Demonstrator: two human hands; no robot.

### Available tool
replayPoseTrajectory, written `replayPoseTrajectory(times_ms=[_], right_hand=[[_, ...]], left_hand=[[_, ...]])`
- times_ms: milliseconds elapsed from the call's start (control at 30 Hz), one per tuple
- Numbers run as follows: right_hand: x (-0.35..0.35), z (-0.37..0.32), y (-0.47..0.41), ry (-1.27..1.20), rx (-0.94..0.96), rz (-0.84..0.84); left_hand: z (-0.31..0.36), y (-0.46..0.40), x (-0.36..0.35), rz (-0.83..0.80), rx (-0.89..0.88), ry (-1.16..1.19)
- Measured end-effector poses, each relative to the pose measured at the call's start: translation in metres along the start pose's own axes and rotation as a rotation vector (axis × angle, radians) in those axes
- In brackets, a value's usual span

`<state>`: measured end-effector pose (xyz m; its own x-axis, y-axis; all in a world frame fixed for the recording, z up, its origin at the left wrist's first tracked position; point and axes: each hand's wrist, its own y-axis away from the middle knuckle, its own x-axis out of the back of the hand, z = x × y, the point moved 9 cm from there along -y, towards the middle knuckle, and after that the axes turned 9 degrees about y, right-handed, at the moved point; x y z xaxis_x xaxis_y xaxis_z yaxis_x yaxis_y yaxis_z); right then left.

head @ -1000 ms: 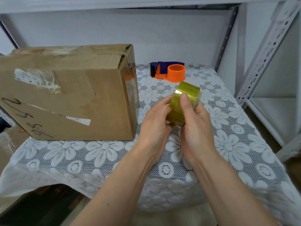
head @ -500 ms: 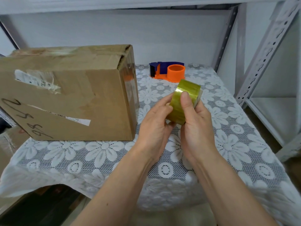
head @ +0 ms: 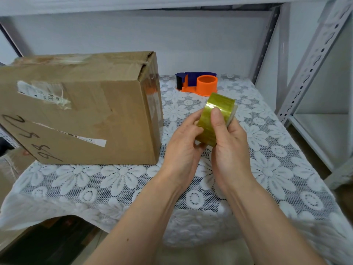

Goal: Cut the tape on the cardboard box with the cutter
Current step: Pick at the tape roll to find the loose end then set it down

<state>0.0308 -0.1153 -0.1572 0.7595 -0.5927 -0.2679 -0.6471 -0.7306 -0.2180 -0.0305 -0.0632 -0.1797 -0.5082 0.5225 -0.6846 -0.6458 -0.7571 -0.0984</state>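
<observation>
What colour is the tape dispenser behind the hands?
Orange with a dark blue part, seen in the head view: tape dispenser.

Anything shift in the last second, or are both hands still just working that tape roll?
Almost nothing moved. Both the left hand and the right hand still hold the tape roll in the same spot. Cardboard box and orange dispenser unmoved.

The left hand (head: 183, 142) has shifted its fingers slightly on the tape roll (head: 214, 119), thumb now tucked lower.

tape roll (head: 214, 119) yellow-green | dispenser (head: 198, 84) orange, navy | tablecloth (head: 122, 180) white floral lace
</observation>
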Motion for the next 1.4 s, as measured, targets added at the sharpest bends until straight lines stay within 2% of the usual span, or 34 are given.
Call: replayPoseTrajectory(times_ms=[733,1167,1400], right_hand=[[-0.002,0.001,-0.001,-0.046,-0.007,-0.024],[-0.001,0.003,0.002,0.037,0.006,0.008],[-0.001,0.000,-0.004,-0.097,-0.030,-0.019]], left_hand=[[0.001,0.001,-0.004,0.003,0.000,0.094],[0.000,0.003,0.000,0.048,-0.027,0.104],[0.014,0.007,-0.011,0.013,-0.049,-0.061]])
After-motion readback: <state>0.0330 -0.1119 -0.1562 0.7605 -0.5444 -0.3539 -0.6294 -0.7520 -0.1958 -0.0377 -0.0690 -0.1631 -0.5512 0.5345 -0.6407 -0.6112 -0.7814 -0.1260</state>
